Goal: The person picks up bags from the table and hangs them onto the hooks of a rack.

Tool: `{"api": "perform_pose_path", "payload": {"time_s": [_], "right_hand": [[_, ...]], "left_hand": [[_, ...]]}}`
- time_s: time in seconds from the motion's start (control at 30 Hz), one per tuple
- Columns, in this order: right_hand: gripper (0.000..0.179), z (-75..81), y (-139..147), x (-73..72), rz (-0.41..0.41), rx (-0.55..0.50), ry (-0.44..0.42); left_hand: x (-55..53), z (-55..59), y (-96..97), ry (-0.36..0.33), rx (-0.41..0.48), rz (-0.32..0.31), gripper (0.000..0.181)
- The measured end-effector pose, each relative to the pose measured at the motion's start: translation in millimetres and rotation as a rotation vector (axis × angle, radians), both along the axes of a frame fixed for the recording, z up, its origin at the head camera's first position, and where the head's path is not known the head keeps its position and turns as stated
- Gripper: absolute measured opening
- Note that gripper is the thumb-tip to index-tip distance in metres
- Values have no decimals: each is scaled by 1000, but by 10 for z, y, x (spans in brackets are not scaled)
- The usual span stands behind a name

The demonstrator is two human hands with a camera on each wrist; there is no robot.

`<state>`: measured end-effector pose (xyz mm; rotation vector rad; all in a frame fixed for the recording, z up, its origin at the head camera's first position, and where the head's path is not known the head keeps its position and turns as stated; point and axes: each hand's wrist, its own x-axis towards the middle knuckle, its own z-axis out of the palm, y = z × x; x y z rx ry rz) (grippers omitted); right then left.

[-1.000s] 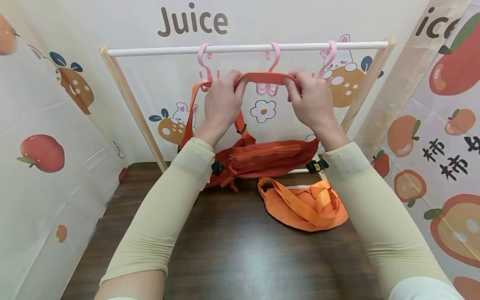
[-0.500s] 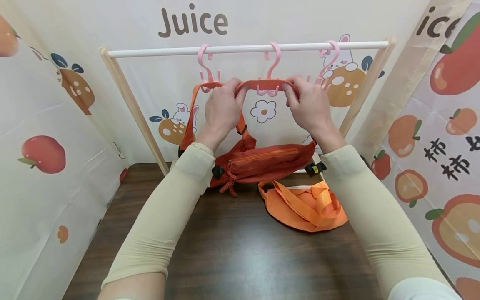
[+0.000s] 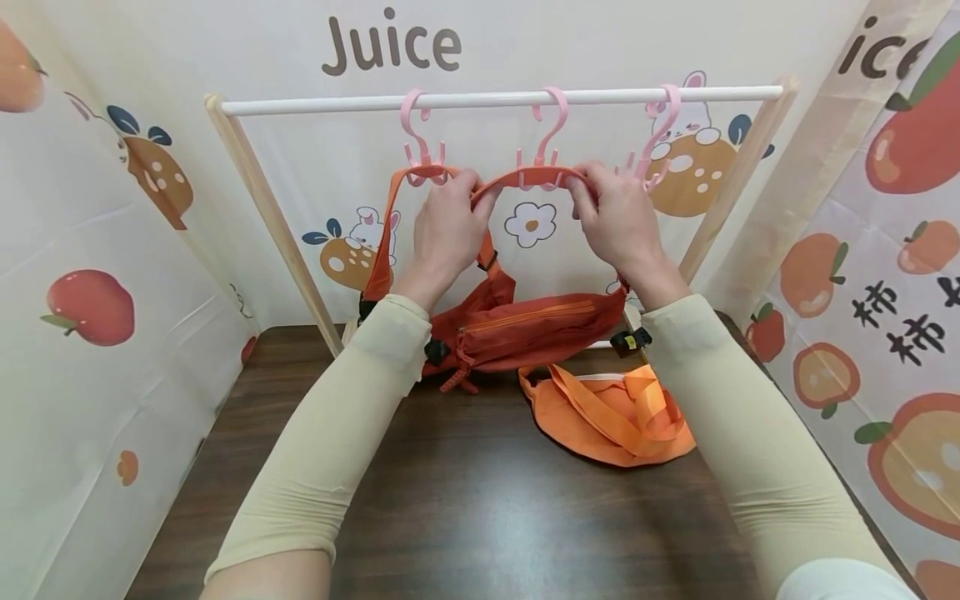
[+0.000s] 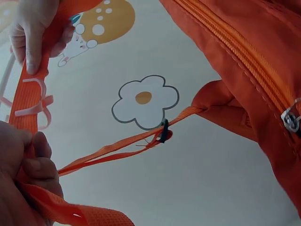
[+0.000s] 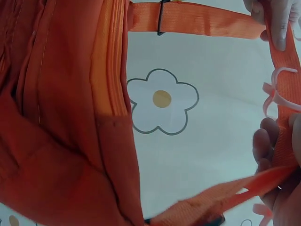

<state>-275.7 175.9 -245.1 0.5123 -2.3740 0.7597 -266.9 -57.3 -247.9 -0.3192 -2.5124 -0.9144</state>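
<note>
My left hand (image 3: 450,229) and right hand (image 3: 618,221) pinch an orange strap (image 3: 534,176), one on each side of the middle pink hook (image 3: 551,133). Between the hands, the strap lies in the hook, with prongs showing in front of it. Below hangs a red-orange waist bag (image 3: 528,331) with a zip and black buckles. Another stretch of orange strap (image 3: 390,221) loops over the left pink hook (image 3: 411,125); whether it belongs to the same bag, I cannot tell. The left wrist view shows hook prongs (image 4: 35,106) across the strap, between both hands.
A white rail (image 3: 480,100) on a wooden frame (image 3: 262,212) carries the hooks. The right pink hook (image 3: 663,125) hangs beyond my right hand. On the dark wooden table (image 3: 480,500), a lighter orange waist bag (image 3: 600,417) lies under the hanging one. Printed cloth surrounds the table.
Both hands have lowered the strap slightly. It has come down from above the middle hook's prongs to rest behind them, and the hanging bag has sunk a little.
</note>
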Motion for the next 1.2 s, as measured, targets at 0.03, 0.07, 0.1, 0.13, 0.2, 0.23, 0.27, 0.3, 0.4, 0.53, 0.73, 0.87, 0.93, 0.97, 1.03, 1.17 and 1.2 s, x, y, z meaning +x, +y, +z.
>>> {"api": "perform_pose_path", "payload": {"time_s": [0.03, 0.07, 0.1, 0.13, 0.2, 0.23, 0.27, 0.3, 0.4, 0.53, 0.73, 0.87, 0.93, 0.97, 1.03, 1.17, 1.2], "right_hand": [[36, -8, -3, -5, 2, -3, -16], [36, -16, -7, -8, 5, -6, -32], [37, -25, -11, -13, 4, -6, -50], [37, -33, -15, -17, 3, -6, -68], [37, -52, -22, -29, 3, -7, -101], [36, -62, -24, -38, 6, -10, -110], [36, -75, -23, -47, 7, -11, -119], [35, -90, -22, -58, 7, -12, -126], [35, -145, -12, -94, 8, -9, -151], [36, -240, 0, -148, 2, 7, -175], [34, -381, 1, -227, -12, 21, -203], [32, -463, -8, -254, -28, 26, -241], [33, -501, -10, -259, -30, 22, -270], [33, -520, -9, -263, -33, 23, -282], [34, -559, -6, -269, -35, 19, -300], [33, -646, 2, -273, -30, 12, -306], [33, -669, 5, -274, -30, 11, -302]], "left_hand": [[1, -11, -4, -4, 8, -2, 31], [0, -25, -9, -9, 16, -4, 31], [1, -38, -15, -16, 25, -6, 31], [4, -54, -20, -20, 35, -9, 30], [11, -86, -33, -28, 57, -15, 30], [16, -105, -41, -31, 68, -16, 30], [20, -125, -51, -33, 78, -18, 29], [27, -145, -61, -36, 86, -18, 29], [44, -210, -97, -45, 107, -12, 31], [51, -303, -153, -42, 120, -7, 32], [24, -425, -233, -8, 132, 6, 30], [5, -491, -273, 10, 138, 7, 29], [-1, -525, -289, 20, 139, 3, 29], [1, -539, -296, 24, 139, 2, 29], [7, -576, -307, 28, 140, 0, 29], [37, -660, -329, 26, 142, 0, 27], [46, -685, -333, 22, 146, -2, 26]]}}
